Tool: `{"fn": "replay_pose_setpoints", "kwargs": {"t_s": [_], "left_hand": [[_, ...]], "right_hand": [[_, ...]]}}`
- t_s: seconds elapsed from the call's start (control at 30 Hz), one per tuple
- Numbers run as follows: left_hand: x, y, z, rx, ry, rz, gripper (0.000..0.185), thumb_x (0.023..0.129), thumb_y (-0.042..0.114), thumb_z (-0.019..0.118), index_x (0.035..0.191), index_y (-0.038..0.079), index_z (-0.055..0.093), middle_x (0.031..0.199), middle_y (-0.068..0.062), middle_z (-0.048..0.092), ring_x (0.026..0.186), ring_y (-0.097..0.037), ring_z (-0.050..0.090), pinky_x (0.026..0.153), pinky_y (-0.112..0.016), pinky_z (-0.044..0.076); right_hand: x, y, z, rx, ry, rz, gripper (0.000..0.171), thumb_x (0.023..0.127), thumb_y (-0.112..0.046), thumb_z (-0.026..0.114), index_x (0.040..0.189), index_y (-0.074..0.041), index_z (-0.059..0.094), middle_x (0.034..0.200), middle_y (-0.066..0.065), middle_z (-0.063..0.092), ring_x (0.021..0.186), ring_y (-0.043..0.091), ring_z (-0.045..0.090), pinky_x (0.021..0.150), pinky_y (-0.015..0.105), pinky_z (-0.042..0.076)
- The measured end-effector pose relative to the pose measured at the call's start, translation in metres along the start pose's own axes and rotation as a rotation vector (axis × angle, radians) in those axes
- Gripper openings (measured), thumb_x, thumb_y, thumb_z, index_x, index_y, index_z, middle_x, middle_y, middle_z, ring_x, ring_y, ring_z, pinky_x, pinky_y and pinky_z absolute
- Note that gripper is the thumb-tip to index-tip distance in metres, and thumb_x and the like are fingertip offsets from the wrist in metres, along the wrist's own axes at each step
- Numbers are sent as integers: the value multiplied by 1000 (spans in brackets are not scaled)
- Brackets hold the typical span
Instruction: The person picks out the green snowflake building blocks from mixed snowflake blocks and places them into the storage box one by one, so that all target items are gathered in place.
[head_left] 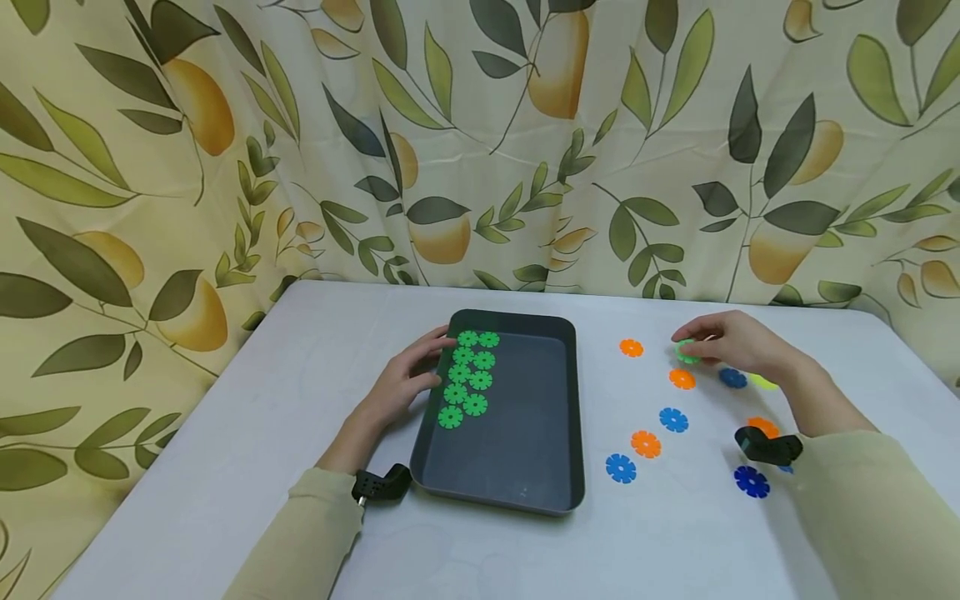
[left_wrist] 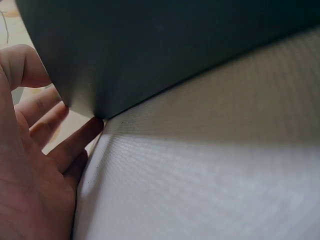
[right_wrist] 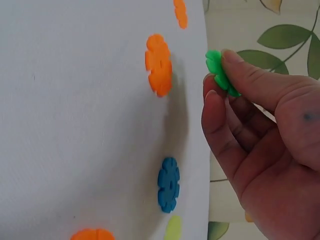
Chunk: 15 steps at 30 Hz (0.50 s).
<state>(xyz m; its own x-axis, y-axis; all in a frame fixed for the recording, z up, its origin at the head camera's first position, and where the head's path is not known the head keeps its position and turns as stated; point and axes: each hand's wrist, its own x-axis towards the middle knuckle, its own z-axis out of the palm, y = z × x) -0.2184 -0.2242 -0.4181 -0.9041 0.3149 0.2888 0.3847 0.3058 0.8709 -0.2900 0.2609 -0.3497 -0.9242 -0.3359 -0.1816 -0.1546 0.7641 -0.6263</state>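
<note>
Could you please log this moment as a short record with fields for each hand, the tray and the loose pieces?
left hand: fingers straight, touching the tray's left wall
right hand: pinches a green disc, lifted off the table
tray: dark, holds two rows of green discs at its left side
loose pieces: orange discs and blue discs lie right of the tray

Discs [head_left: 469, 376] in tray [head_left: 517, 492]; loose discs [head_left: 646, 443] right of tray.
</note>
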Motion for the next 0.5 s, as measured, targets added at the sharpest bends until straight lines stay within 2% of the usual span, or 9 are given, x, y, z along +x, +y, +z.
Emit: {"fn": "replay_pose_setpoints", "kwargs": {"t_s": [0.5], "left_hand": [[-1,0,0,0,6,-9,58,84,3,55,142,2,56,161,-3,35,138,-31,46,116,-56,24]], "right_hand": [[-3,-23,10,82,-30,-16,44,96,-26,70,125,7,64,102,9,70,89,24,67,77,26,56]]}}
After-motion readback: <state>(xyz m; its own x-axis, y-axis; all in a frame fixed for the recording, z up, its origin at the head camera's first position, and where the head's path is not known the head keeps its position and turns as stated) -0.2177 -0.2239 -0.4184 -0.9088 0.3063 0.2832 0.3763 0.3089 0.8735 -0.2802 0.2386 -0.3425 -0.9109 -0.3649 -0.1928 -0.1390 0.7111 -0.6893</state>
